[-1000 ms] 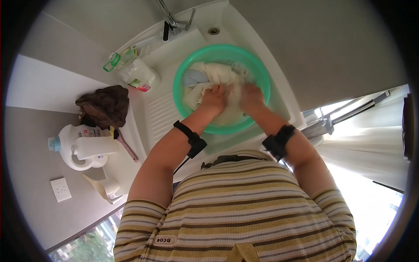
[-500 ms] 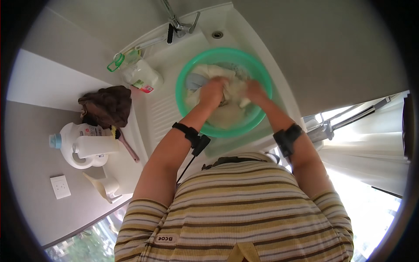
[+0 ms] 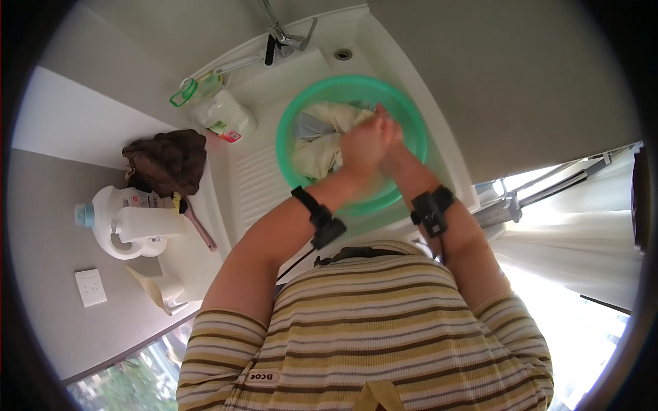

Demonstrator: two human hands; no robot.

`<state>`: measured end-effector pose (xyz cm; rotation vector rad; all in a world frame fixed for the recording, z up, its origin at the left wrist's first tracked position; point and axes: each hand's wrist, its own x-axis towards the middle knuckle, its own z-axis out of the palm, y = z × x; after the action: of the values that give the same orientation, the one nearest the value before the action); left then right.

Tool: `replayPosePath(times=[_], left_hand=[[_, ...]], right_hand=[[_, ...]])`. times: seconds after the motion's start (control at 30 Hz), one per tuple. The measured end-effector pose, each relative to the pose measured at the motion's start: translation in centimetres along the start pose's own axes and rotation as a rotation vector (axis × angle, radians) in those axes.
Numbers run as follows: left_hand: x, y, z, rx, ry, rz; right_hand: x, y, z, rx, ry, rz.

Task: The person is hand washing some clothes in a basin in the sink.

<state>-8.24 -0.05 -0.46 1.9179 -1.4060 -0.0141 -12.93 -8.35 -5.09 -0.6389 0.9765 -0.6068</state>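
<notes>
A green plastic basin (image 3: 284,120) stands in the white sink, with pale cream cloth (image 3: 317,156) bunched in its left half. A grey-blue part of cloth (image 3: 312,127) shows among the folds. My left hand (image 3: 364,145) and my right hand (image 3: 392,131) meet above the right half of the basin, pressed against each other. Both are blurred by motion, and their fingers overlap. Whether any cloth is caught between them is hidden. Some cream cloth lies right beside my left hand. Each forearm wears a black strap with a small device.
The white sink (image 3: 257,171) has a ribbed washboard slope left of the basin. A chrome faucet (image 3: 291,40) stands at the back. To the left are a clear jar (image 3: 229,113), brown cloth (image 3: 168,161), a white detergent jug (image 3: 113,222) and a brush (image 3: 199,225).
My hands were apart over the cloth and have come together at the basin's right. My left hand moved rightward. The cloth at the left now shows more.
</notes>
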Motion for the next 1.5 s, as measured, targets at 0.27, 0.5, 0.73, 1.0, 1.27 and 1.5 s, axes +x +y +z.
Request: replayPosePath(times=[0.27, 0.5, 0.73, 1.0, 1.27, 1.5], left_hand=[[0.9, 1.3, 0.4, -0.194, 0.057, 0.055], [4.4, -6.9, -0.5, -0.006, 0.201, -0.028], [4.7, -13.5, -4.5, -0.241, 0.283, -0.319], [-0.1, -10.9, -8.7, -0.174, -0.105, -0.114], [-4.6, -8.7, -7.7, -0.522, -0.622, 0.079], [-4.2, -8.5, -6.3, -0.358, -0.433, -0.021]], right_hand=[[6.7, 3.1, -5.9, -0.111, -0.253, -0.390], [-1.7, -1.2, 0.4, 0.130, -0.182, -0.223], [-2.7, 0.0, -2.5, -0.986, -0.138, -0.214], [-6.4, 6.1, -2.5, -1.953, -0.437, -0.675], [-5.7, -2.3, 1.2, -1.109, -0.510, -0.395], [-8.8, -8.2, 2.4, -0.783, -0.438, -0.749]])
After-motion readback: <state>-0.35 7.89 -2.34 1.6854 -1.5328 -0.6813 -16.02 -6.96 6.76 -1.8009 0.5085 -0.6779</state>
